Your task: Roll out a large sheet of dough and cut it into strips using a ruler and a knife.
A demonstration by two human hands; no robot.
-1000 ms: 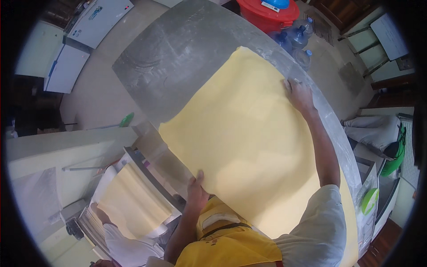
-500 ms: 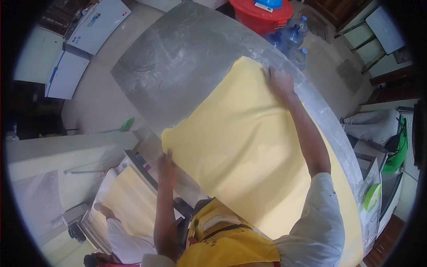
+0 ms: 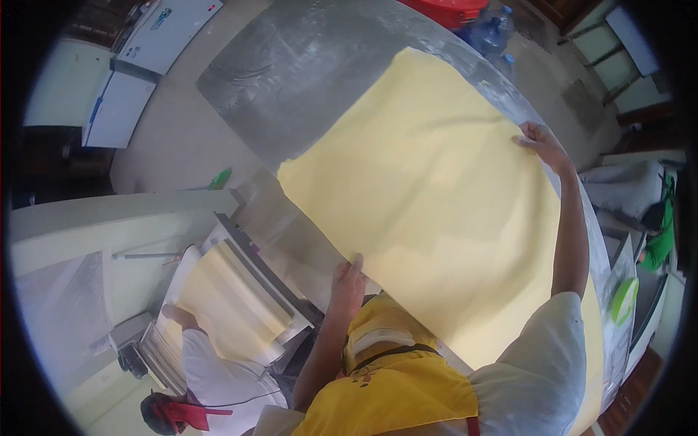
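A wide, pale yellow sheet of dough point(image 3: 422, 182) is spread over the grey metal table point(image 3: 291, 87), with soft ripples across its middle and right side. Its near left edge is pinched by my left hand point(image 3: 350, 287), thumb on top, just in front of my yellow apron. Out at the right edge of the sheet, my right hand point(image 3: 542, 144) is closed on the border with its fingers curled. The dough runs on past my right arm toward the lower right, partly hidden by my sleeve.
At lower left a co-worker in white point(image 3: 218, 370) reaches over another dough sheet point(image 3: 225, 301) on a rolling machine. A red tub point(image 3: 454, 11) and water bottles point(image 3: 487, 35) stand beyond the table. Another person point(image 3: 629, 192) is at the right, near a green round object point(image 3: 624, 301).
My left hand has slid right along the near edge of the dough. My right hand has shifted from the far corner down the right edge. The view has moved somewhat too.
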